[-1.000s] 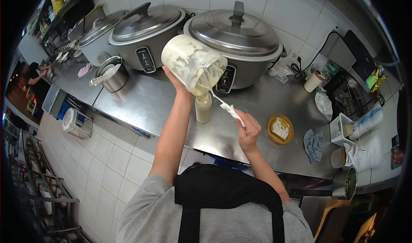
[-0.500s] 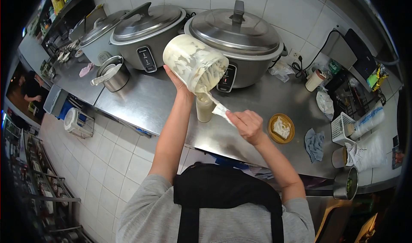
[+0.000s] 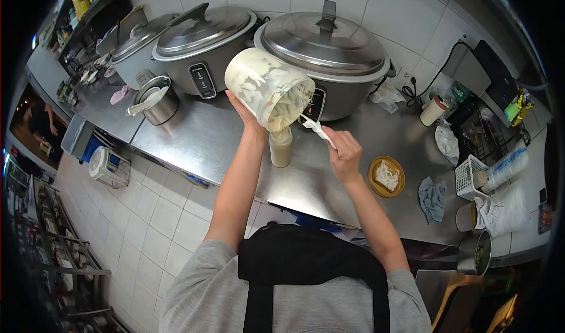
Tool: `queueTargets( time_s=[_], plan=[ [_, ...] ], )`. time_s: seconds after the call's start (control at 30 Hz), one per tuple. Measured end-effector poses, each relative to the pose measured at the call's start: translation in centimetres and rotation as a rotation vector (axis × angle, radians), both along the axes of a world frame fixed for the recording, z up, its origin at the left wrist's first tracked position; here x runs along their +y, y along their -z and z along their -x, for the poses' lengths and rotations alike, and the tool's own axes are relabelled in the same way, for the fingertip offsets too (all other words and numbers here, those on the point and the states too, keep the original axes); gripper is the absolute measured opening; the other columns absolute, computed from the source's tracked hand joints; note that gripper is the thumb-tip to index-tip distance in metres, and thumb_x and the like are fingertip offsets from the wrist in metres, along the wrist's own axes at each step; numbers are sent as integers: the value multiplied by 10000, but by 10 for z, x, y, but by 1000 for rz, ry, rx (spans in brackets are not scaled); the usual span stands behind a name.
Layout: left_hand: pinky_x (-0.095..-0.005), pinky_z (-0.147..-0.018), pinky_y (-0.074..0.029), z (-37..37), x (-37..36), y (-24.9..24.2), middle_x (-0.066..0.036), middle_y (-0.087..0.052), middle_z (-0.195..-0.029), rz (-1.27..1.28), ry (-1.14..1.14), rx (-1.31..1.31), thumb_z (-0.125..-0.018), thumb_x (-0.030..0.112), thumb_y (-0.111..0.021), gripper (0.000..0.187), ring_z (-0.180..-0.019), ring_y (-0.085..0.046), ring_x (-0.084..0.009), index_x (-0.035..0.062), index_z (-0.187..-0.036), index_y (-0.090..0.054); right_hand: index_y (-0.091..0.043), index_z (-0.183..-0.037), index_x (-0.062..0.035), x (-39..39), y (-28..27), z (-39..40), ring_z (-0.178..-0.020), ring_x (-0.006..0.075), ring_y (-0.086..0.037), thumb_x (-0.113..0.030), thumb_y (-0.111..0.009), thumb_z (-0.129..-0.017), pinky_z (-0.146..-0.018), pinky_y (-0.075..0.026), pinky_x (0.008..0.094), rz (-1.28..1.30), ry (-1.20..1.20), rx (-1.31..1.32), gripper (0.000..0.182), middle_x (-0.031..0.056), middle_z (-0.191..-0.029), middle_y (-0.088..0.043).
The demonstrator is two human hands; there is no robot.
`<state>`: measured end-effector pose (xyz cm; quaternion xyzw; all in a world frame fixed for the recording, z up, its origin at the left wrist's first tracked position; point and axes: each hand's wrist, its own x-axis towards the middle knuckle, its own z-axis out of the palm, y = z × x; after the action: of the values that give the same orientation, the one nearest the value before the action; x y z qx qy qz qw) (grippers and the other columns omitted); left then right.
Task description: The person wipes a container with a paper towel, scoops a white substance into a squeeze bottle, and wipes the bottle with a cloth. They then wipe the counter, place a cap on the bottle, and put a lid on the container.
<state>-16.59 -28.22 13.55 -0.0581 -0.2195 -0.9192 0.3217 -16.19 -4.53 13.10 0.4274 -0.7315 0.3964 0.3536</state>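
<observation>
My left hand (image 3: 250, 115) is closed around the underside of a large clear tub (image 3: 259, 80), smeared inside with a pale creamy sauce. The tub tilts mouth down to the right over an upright squeeze bottle (image 3: 281, 150) on the counter. Pale sauce hangs from the tub's lip at the bottle's top. In my right hand (image 3: 345, 150) is a white, sauce-coated spatula (image 3: 318, 130); its far end reaches the tub's mouth, and its exact shape is hard to make out. To the right lies a round brown lid (image 3: 401, 177) with white sauce on it.
Three large rice cookers line the wall, the nearest cooker (image 3: 329, 56) behind the tub. A steel pot (image 3: 162, 106) stands left on the counter (image 3: 194, 139). A blue cloth (image 3: 432, 197), a white basket (image 3: 469, 177) and a metal bowl (image 3: 474, 253) are on the right. Another person (image 3: 41, 127) stands far left.
My right hand has moved up slightly and right, drawing the spatula away from the tub's lower lip. The tub and bottle stay nearly where they were.
</observation>
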Motion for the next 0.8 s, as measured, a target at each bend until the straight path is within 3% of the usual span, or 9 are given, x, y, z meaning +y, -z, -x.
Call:
queueTargets(
  time_s=[0.13,0.2,0.23,0.3,0.4,0.73,0.8],
  plan=[
    [-413,-1005,-365,-2,1,-1,-83,-406,-1350,-10,-3,-23,-799,736,-322,827,-1218,-406,-287,132,-1364,-348,-661,-974,-65,0,13,-17,-627,201,-542,-28,-629,-751,-551,-416,304,104,-18,-250,229,57,-708,-597],
    [-414,-1006,-363,1,-2,2,-82,-405,-1351,-6,0,-9,-797,737,-327,829,-1219,-405,-286,131,-1363,-349,-656,-977,-51,2,16,-24,-631,158,-554,-86,-605,-822,-556,-407,266,174,-27,-462,167,52,-686,-602],
    [-414,-1007,-362,2,-4,2,-81,-404,-1352,0,3,5,-795,738,-332,832,-1219,-405,-285,130,-1363,-350,-656,-977,-51,2,20,-26,-631,158,-554,-86,-605,-822,-556,-407,266,175,-25,-461,167,52,-686,-602],
    [-415,-1007,-361,3,-4,4,-81,-404,-1352,-5,12,9,-792,739,-337,834,-1218,-406,-284,130,-1362,-352,-643,-996,10,4,31,-25,-620,89,-507,-94,-572,-861,-574,-392,245,326,-116,-709,185,22,-707,-619],
    [-416,-1008,-361,5,-5,6,-80,-405,-1351,-21,11,19,-788,741,-346,838,-1215,-408,-282,128,-1359,-356,-636,-1001,29,9,32,-26,-631,72,-514,-112,-573,-870,-590,-394,218,430,-221,-922,203,24,-710,-619],
    [-411,-1001,-369,10,-13,15,-75,-420,-1332,-36,-54,22,-785,741,-355,840,-1195,-427,-271,123,-1354,-360,-643,-982,24,31,42,-27,-697,97,-562,-82,-592,-850,-642,-419,223,468,-220,-847,176,52,-726,-618],
    [-409,-1000,-370,11,-14,18,-74,-420,-1333,-36,-61,30,-785,741,-352,840,-1196,-427,-269,125,-1355,-358,-625,-1028,28,38,38,-27,-720,103,-580,-96,-577,-873,-684,-439,218,352,-173,-750,204,62,-846,-608]
  ],
)
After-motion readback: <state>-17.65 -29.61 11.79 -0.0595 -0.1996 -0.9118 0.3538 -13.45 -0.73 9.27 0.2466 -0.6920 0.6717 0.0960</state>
